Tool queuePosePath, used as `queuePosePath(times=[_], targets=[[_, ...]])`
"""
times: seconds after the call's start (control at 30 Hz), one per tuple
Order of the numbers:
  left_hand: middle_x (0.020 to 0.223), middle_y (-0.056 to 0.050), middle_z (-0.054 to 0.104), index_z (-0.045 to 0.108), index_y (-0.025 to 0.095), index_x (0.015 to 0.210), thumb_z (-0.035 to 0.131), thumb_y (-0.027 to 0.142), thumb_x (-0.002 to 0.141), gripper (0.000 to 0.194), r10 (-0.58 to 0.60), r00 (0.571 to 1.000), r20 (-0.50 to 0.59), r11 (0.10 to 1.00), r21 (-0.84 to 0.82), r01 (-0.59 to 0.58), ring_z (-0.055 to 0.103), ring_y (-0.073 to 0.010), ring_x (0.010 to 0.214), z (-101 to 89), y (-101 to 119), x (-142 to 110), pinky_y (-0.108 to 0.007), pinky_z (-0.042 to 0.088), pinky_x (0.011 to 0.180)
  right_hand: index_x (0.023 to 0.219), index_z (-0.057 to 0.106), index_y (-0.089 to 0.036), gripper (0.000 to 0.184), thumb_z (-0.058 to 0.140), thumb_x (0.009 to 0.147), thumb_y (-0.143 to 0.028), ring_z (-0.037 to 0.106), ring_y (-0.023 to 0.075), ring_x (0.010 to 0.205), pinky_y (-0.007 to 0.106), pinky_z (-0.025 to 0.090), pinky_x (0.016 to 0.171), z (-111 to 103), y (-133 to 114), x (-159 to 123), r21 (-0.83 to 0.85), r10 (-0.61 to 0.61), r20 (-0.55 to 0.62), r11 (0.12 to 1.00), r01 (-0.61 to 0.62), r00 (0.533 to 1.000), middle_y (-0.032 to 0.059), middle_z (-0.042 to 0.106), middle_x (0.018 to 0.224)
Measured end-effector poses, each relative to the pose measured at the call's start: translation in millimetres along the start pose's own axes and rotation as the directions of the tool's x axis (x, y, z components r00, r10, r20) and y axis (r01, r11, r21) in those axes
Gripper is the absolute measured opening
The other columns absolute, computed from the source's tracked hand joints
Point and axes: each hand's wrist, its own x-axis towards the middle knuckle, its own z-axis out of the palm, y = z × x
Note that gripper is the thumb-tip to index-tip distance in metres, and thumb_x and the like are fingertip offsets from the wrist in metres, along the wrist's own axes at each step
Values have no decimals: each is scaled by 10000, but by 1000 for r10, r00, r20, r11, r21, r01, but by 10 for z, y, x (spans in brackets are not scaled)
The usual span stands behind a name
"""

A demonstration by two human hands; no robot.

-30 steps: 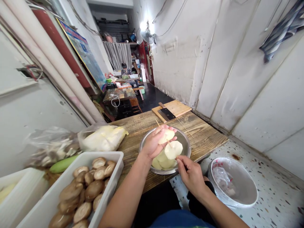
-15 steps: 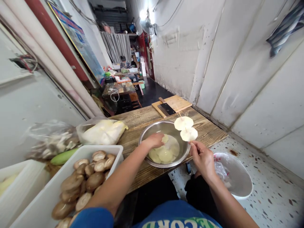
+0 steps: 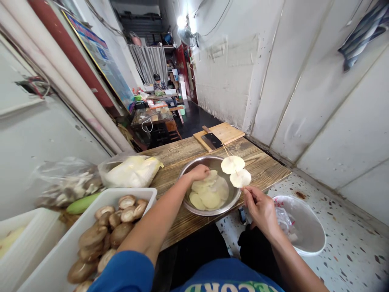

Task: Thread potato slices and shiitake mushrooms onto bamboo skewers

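Observation:
My right hand [image 3: 259, 207] pinches the lower end of thin wooden skewers [image 3: 226, 149], whose upper ends poke out toward the cleaver. Two pale, round potato slices [image 3: 232, 164] are threaded on them, one above the other, by the bowl's right rim. Over the far left part of a steel bowl [image 3: 184, 167], my left hand [image 3: 199, 172] is closed, its fingertips on the edge of a potato slice [image 3: 212, 175]; the fingertips are partly hidden. Several more potato slices [image 3: 209, 198] lie in cloudy water in the bowl.
A cleaver [image 3: 212, 140] rests on a cutting board [image 3: 227, 132] at the table's far end. To the left stand a white bin of mushrooms [image 3: 92, 235] and plastic bags [image 3: 130, 170]. A lined bucket [image 3: 306, 231] is on the floor at right. A person [image 3: 159, 83] sits far back.
My left hand has risen slightly out of the bowl, drawing a potato slice up. The skewered slices in my right hand have dipped a little lower.

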Motion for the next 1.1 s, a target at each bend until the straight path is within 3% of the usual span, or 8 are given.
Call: queuePosePath(times=[0.17, 0.3, 0.4, 0.47, 0.57, 0.77, 1.0, 1.1], targets=[[808, -76, 664, 565, 161, 912, 435, 404, 866, 280, -31, 999, 28, 957, -289, 38, 638, -162, 652, -185, 39, -232, -295, 517, 596, 820, 619, -173, 284, 417, 930, -339, 582, 149, 523, 215, 408, 463, -27, 1, -61, -50, 16, 72, 999, -13, 997, 7, 598, 590], [935, -121, 661, 514, 163, 1046, 623, 392, 777, 370, 3, 999, 37, 730, -683, 23, 664, -172, 688, -257, 76, -361, -236, 483, 548, 817, 613, -175, 285, 400, 937, -320, 596, 153, 550, 218, 417, 483, -17, -24, -81, -64, -17, 152, 998, 27, 988, 18, 625, 629], [992, -97, 648, 490, 184, 1056, 712, 288, 698, 434, 0, 1000, -25, 622, -783, -20, 671, -185, 791, -234, 123, -372, -233, 486, 607, 810, 616, -175, 280, 402, 937, -301, 583, 145, 546, 227, 426, 527, 20, -24, -89, -78, -57, 185, 994, 73, 981, 14, 625, 636], [1041, -85, 636, 486, 195, 1052, 671, 278, 722, 388, -51, 993, -108, 666, -744, -47, 663, -178, 849, -185, 159, -359, -227, 479, 627, 801, 618, -176, 287, 399, 939, -301, 582, 145, 547, 229, 429, 538, 43, -13, -92, -86, -56, 194, 994, 74, 979, 13, 626, 635], [940, -62, 656, 549, 180, 959, 633, 267, 727, 262, -118, 973, -198, 872, -489, 6, 654, -162, 780, -112, 192, -338, -213, 450, 580, 803, 620, -178, 291, 404, 937, -319, 590, 150, 538, 227, 428, 524, 42, 9, -89, -95, -37, 174, 994, 54, 984, 14, 626, 621], [617, -18, 628, 625, 156, 731, 723, 219, 600, 176, -145, 984, -107, 961, -254, 114, 574, -152, 502, -121, 145, -261, -250, 426, 498, 831, 631, -171, 304, 407, 930, -352, 592, 151, 517, 215, 410, 459, -90, -16, -36, -116, 5, 76, 993, 4, 997, 19, 625, 601], [965, -84, 653, 649, 212, 802, 671, 141, 648, 170, -11, 960, -280, 989, -141, -30, 534, -273, 1089, -105, 200, -233, -325, 410, 898, 790, 620, -168, 307, 415, 927, -350, 594, 153, 528, 225, 413, 477, -146, -19, -28, -111, 17, 73, 994, -9, 997, 29, 638, 622], [926, -100, 643, 647, 203, 735, 689, 158, 643, 111, 36, 967, -251, 989, -130, -71, 508, -300, 1123, 41, 298, -215, -354, 363, 958, 804, 624, -172, 304, 416, 926, -357, 624, 168, 562, 224, 416, 465, -145, 5, -26, -87, 32, 65, 996, -26, 997, 39, 646, 633]])
